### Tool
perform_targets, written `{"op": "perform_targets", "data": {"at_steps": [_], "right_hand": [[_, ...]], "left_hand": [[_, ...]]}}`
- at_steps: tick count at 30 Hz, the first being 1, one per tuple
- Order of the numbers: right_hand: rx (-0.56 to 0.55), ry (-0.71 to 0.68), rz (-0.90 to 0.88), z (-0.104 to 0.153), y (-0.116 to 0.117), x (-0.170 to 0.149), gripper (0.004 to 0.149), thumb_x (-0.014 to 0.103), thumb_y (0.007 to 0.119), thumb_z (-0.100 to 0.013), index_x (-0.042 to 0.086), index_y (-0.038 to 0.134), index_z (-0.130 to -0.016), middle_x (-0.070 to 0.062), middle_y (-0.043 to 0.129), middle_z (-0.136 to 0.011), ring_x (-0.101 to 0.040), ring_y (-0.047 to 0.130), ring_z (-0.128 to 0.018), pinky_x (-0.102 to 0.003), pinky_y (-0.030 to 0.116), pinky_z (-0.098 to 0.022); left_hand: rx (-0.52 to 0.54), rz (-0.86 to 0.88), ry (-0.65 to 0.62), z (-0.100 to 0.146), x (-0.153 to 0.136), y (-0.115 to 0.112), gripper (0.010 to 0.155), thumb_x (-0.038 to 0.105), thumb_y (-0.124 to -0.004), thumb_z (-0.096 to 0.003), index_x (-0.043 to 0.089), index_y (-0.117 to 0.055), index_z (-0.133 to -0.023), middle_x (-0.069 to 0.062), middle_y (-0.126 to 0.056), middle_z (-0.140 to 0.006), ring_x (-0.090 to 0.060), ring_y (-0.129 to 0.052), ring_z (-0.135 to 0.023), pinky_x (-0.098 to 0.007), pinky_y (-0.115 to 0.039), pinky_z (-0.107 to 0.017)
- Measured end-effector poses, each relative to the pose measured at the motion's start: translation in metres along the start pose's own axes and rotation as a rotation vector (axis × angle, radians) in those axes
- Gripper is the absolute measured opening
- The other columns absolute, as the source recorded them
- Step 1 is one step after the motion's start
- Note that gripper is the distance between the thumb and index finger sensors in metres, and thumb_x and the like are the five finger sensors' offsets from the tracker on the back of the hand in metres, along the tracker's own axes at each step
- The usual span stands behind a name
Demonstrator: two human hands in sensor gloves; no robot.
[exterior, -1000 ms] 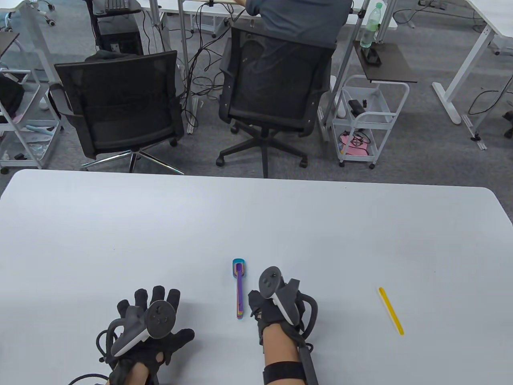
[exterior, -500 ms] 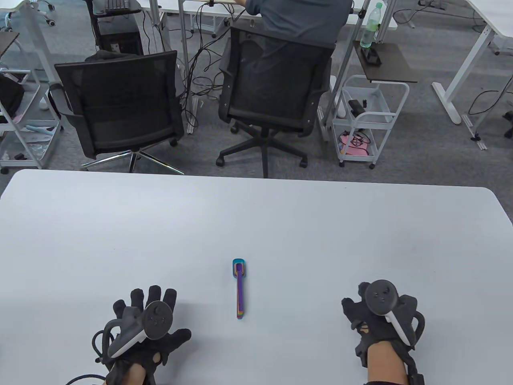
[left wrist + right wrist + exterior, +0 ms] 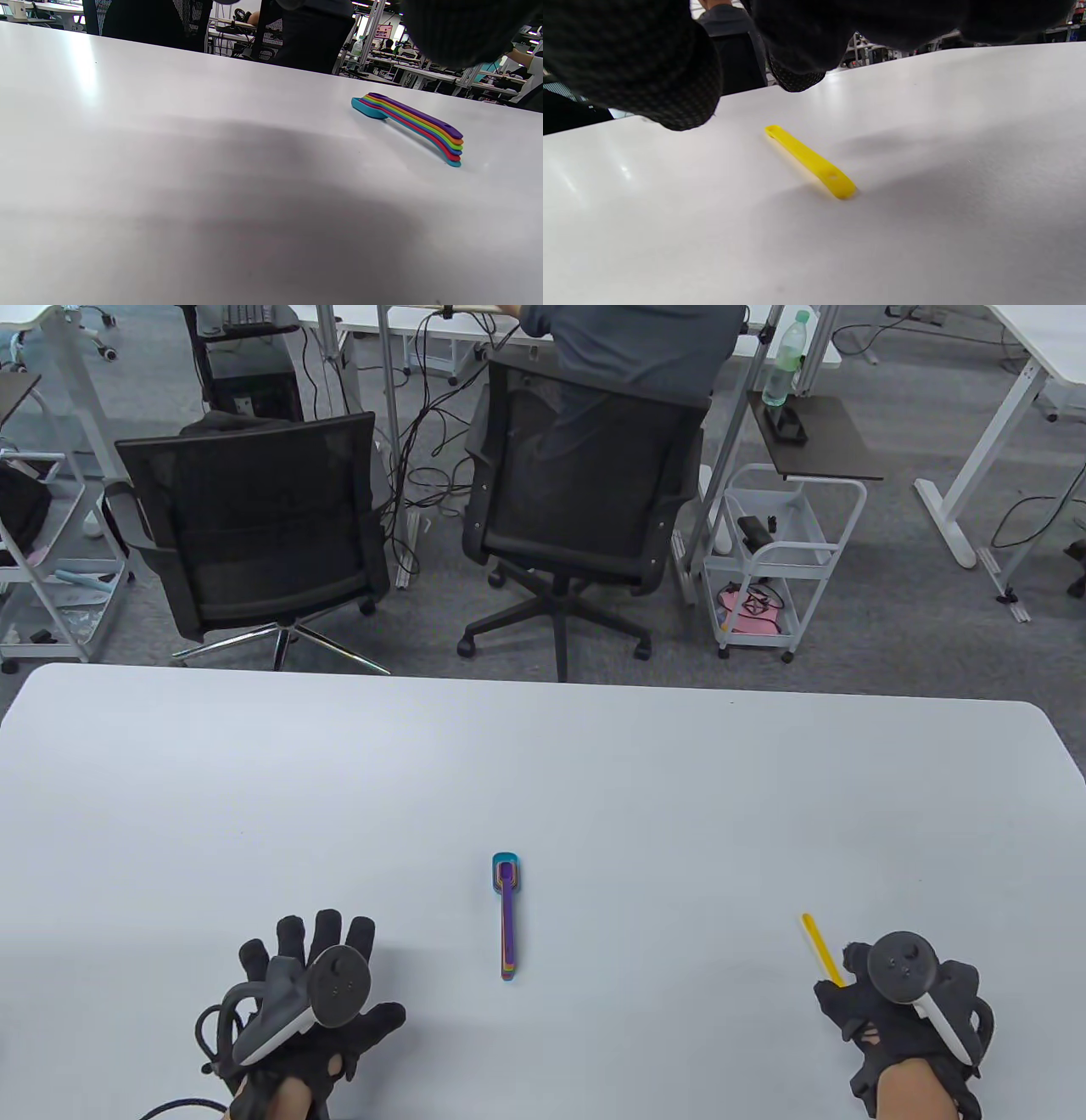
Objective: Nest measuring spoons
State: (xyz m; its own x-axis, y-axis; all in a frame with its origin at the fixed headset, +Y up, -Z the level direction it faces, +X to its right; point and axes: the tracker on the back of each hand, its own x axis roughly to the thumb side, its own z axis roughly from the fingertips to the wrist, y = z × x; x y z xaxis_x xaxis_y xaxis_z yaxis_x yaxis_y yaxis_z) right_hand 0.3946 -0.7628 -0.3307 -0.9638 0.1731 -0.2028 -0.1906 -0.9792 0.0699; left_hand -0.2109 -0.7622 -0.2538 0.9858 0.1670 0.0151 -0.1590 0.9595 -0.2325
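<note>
Spoons nested in a coloured stack (image 3: 506, 914) lie mid-table (image 3: 543, 763) between the hands, the left hand (image 3: 310, 1001) resting flat with fingers spread, the right hand (image 3: 904, 1010) hovering relaxed, gripping nothing, over the near end of a lone yellow spoon (image 3: 821, 948) well off to the right.

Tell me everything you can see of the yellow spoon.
The yellow spoon is slim, matte, plastic-looking, with a tiny bowl at its far end and a hole near its rounded near end. It lies flat on the table, alone, right of the nested stack. The right hand hovers above its near end, not touching.
</note>
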Motion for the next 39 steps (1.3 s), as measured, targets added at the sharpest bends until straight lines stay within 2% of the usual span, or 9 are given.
{"op": "perform_targets", "data": {"at_steps": [6, 12, 14, 25, 39], "right_hand": [[0.067, 0.064, 0.022, -0.014, 0.013, -0.016, 0.079, 0.059, 0.097, -0.031, 0.014, 0.076, -0.093, 0.008, 0.092, -0.044, -0.015, 0.087, -0.019, -0.046, 0.083, -0.027], [0.117, 0.084, 0.067, -0.023, 0.025, -0.019, 0.080, 0.059, 0.098, -0.030, 0.013, 0.076, -0.092, 0.008, 0.092, -0.044, -0.015, 0.087, -0.018, -0.045, 0.083, -0.026], [0.099, 0.081, 0.085, -0.024, 0.025, -0.015, 0.081, 0.058, 0.099, -0.030, 0.012, 0.076, -0.091, 0.008, 0.093, -0.044, -0.014, 0.087, -0.017, -0.045, 0.084, -0.025], [0.187, 0.062, 0.223, -0.034, 0.027, 0.007, 0.070, 0.051, 0.096, -0.034, 0.006, 0.082, -0.085, 0.007, 0.097, -0.042, -0.013, 0.090, -0.013, -0.044, 0.087, -0.022], [0.196, 0.114, 0.209, -0.034, 0.028, 0.009, 0.062, 0.049, 0.094, -0.036, 0.005, 0.083, -0.078, 0.009, 0.097, -0.037, -0.011, 0.091, -0.008, -0.042, 0.088, -0.017]], "left_hand": [[0.001, 0.009, 0.008, -0.001, -0.003, -0.001, 0.107, 0.072, -0.078, -0.0410, 0.021, -0.027, -0.120, -0.022, -0.020, -0.126, -0.063, -0.013, -0.112, -0.084, -0.011, -0.063], [-0.005, 0.011, 0.012, -0.001, -0.004, -0.001, 0.107, 0.072, -0.078, -0.0409, 0.021, -0.027, -0.120, -0.022, -0.020, -0.126, -0.063, -0.013, -0.112, -0.085, -0.011, -0.063], [-0.006, 0.013, 0.011, -0.001, -0.004, -0.001, 0.107, 0.072, -0.078, -0.0408, 0.021, -0.027, -0.120, -0.022, -0.020, -0.126, -0.063, -0.013, -0.112, -0.084, -0.011, -0.063], [-0.013, -0.002, 0.012, -0.002, -0.005, -0.002, 0.108, 0.072, -0.078, -0.0406, 0.021, -0.027, -0.120, -0.022, -0.020, -0.126, -0.063, -0.013, -0.112, -0.084, -0.011, -0.063], [-0.016, -0.016, 0.012, -0.002, -0.002, -0.003, 0.108, 0.073, -0.078, -0.0405, 0.021, -0.027, -0.120, -0.022, -0.020, -0.126, -0.063, -0.013, -0.112, -0.084, -0.011, -0.063]]}}
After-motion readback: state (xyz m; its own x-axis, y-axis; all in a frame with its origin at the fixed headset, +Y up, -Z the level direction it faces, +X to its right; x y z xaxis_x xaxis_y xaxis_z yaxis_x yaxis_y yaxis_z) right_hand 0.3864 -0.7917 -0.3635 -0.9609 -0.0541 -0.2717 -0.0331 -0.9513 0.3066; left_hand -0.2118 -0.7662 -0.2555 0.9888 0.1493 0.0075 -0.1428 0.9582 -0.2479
